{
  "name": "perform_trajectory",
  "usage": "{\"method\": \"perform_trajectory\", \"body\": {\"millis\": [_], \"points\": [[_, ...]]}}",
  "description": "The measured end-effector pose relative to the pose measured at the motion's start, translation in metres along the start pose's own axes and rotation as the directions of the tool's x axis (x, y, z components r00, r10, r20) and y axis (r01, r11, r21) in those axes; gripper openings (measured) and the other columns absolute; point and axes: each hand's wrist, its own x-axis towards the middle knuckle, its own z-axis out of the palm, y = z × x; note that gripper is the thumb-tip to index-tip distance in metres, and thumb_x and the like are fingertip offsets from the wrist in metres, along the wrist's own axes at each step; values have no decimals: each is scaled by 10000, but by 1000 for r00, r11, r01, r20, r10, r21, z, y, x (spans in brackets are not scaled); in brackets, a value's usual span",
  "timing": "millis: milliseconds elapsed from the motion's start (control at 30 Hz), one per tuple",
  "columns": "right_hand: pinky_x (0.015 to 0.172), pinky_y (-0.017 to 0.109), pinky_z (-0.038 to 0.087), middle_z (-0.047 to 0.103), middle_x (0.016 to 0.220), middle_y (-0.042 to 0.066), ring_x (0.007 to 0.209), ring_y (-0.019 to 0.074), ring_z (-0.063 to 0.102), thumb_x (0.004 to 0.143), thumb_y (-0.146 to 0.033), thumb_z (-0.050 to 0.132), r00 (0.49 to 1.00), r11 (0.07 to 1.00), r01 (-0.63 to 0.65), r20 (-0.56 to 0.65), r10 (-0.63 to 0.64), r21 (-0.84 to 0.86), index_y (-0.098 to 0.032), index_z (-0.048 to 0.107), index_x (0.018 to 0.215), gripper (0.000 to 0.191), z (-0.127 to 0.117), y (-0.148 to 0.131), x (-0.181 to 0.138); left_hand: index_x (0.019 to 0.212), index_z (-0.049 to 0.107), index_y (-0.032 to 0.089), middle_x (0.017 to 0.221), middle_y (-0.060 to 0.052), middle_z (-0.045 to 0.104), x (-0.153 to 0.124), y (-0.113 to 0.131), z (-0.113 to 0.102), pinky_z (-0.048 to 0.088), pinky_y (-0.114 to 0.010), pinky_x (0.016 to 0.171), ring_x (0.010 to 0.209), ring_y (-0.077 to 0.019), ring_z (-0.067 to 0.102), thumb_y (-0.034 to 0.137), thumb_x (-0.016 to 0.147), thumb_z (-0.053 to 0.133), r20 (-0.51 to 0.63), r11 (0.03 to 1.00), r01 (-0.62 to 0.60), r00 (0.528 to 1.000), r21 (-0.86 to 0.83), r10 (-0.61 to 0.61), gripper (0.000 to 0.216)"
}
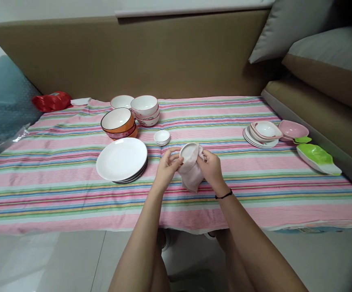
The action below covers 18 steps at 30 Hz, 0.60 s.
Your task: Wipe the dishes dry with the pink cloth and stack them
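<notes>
Small white dish (189,151), gripped by left hand (166,168), being wiped with pink cloth (191,172) clutched in right hand (211,168); stacked saucers (161,137) just beyond hands, wiped or not undeterminable.

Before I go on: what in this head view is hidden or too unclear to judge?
- Small dish: lower part hidden by the pink cloth and both hands.
- Right hand fingertips: buried in the cloth.
- Plate stack: count unclear; the top plate covers the rest.
- Red item: too small to identify.
</notes>
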Motion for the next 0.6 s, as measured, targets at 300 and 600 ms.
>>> {"method": "perform_trajectory", "body": {"millis": [300, 600], "points": [[492, 263, 192, 289, 488, -50, 476, 103, 280, 848, -296, 442, 992, 982, 99, -65, -111, -163, -209, 354, 575, 299, -6, -4, 2, 984, 571, 168, 922, -47, 656, 1, -3, 0, 518, -264, 650, 755, -136, 606, 373, 715, 718, 65, 997, -76, 995, 29, 74, 369], [519, 252, 241, 402, 535, -35, 508, 107, 358, 852, -311, 487, 956, 945, 288, 109, -274, -157, -196, 455, 617, 263, -7, -7, 2, 926, 715, 165, 894, -50, 669, 2, -3, -3, 462, -272, 702, 807, -166, 578, 497, 818, 574, 6, 974, -67, 998, 217, 68, 376]]}}
